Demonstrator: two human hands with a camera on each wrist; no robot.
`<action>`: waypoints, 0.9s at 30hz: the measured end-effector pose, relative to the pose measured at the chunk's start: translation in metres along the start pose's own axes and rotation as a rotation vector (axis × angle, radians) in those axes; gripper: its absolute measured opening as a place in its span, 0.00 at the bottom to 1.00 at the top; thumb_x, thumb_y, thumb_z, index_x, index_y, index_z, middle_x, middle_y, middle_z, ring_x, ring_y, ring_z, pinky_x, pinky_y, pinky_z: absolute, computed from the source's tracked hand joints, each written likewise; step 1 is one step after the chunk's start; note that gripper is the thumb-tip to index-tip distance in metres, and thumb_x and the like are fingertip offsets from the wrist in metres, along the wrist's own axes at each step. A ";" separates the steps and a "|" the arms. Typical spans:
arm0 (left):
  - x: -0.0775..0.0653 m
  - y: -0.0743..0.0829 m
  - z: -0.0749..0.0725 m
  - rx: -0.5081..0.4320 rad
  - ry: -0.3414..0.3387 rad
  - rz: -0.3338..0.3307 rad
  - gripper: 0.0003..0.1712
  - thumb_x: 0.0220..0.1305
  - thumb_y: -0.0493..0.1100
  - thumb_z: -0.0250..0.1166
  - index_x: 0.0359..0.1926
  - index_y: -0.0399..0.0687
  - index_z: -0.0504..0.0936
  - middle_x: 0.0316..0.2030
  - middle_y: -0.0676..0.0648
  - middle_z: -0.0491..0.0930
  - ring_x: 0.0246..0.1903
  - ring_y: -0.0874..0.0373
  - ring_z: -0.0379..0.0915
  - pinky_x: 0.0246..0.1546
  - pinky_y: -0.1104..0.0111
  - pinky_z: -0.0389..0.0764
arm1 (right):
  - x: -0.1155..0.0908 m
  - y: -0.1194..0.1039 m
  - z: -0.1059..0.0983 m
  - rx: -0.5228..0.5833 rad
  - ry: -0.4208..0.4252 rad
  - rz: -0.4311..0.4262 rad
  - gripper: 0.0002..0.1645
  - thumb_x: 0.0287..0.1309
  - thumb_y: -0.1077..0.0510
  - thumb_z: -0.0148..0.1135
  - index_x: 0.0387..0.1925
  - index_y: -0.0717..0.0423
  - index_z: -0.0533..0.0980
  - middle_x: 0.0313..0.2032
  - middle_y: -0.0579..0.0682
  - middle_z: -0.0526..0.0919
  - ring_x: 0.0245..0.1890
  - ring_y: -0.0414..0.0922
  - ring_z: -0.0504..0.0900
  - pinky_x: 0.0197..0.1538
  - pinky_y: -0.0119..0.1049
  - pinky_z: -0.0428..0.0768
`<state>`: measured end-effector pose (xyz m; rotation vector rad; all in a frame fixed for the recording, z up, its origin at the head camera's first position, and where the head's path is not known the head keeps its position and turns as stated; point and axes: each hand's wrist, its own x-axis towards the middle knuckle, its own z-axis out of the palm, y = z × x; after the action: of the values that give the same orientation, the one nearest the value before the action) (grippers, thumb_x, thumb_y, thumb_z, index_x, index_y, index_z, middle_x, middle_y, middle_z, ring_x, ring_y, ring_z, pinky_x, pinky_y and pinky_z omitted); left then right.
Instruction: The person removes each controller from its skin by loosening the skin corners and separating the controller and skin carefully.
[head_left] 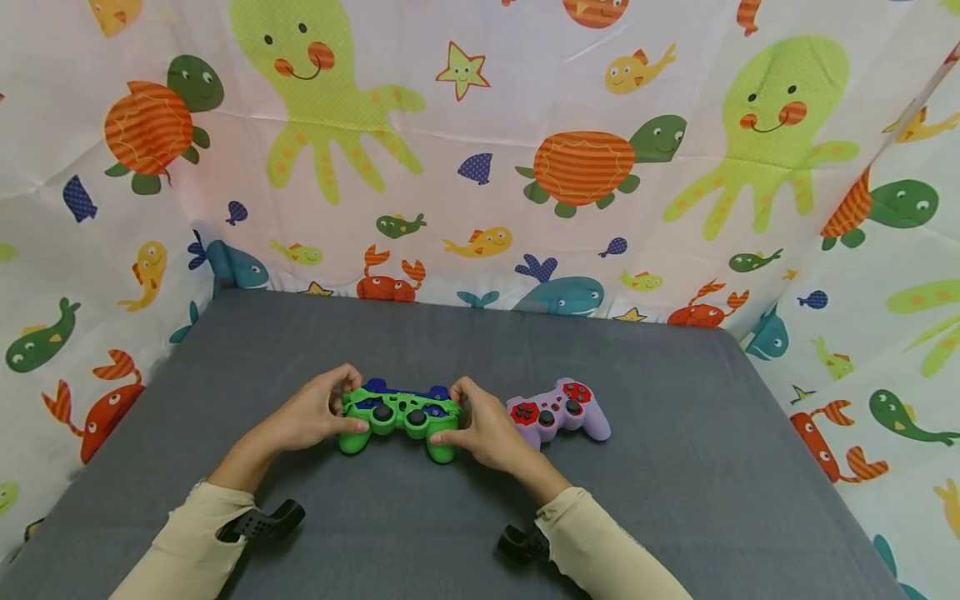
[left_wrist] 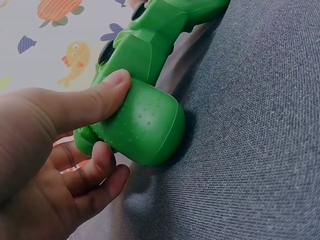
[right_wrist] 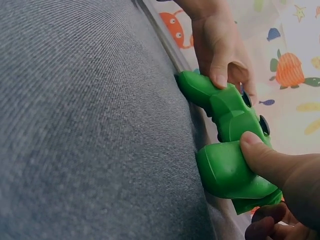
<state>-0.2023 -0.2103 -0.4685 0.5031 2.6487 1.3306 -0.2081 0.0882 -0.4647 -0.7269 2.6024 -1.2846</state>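
Note:
A blue game controller (head_left: 377, 386) sits in a green rubbery cover (head_left: 399, 410) on the grey surface, its blue upper edge showing along the far side. My left hand (head_left: 311, 410) pinches the cover's left end, thumb on the left grip (left_wrist: 150, 120) and fingers behind. At the opposite end my right hand (head_left: 491, 427) holds on the same way, its thumb pressing the right grip (right_wrist: 225, 172). A loose-looking flap of the cover (right_wrist: 257, 202) shows by the right fingers in the right wrist view. Most of the controller's far side is hidden.
A light purple controller (head_left: 551, 421) with red button areas lies just right of my right hand. The grey cloth-covered table (head_left: 675, 483) has a sea-animal printed curtain (head_left: 465, 192) around its back and sides. Black wrist devices (head_left: 273, 521) are worn at both sleeves.

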 end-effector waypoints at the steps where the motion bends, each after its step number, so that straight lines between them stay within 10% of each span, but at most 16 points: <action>1: 0.000 0.000 0.000 0.003 0.000 0.001 0.26 0.55 0.40 0.78 0.46 0.45 0.69 0.39 0.44 0.66 0.24 0.59 0.63 0.25 0.69 0.66 | 0.000 0.000 0.000 0.001 0.002 0.003 0.30 0.49 0.54 0.81 0.42 0.53 0.67 0.19 0.43 0.63 0.15 0.36 0.63 0.23 0.28 0.63; 19: 0.000 -0.003 0.001 0.019 -0.015 0.001 0.22 0.59 0.43 0.75 0.44 0.44 0.69 0.28 0.47 0.64 0.20 0.62 0.59 0.25 0.69 0.63 | -0.001 0.003 0.003 -0.007 0.025 0.012 0.27 0.51 0.51 0.79 0.42 0.52 0.68 0.31 0.52 0.73 0.18 0.37 0.69 0.24 0.29 0.67; 27: -0.001 -0.001 -0.004 0.108 -0.026 0.006 0.31 0.53 0.47 0.80 0.51 0.45 0.71 0.49 0.43 0.74 0.44 0.51 0.75 0.43 0.61 0.77 | -0.001 0.006 0.003 0.005 0.014 0.002 0.28 0.53 0.51 0.78 0.46 0.52 0.68 0.42 0.52 0.76 0.21 0.39 0.73 0.27 0.30 0.72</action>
<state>-0.2030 -0.2144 -0.4667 0.5381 2.7107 1.1785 -0.2083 0.0899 -0.4715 -0.7176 2.6094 -1.2995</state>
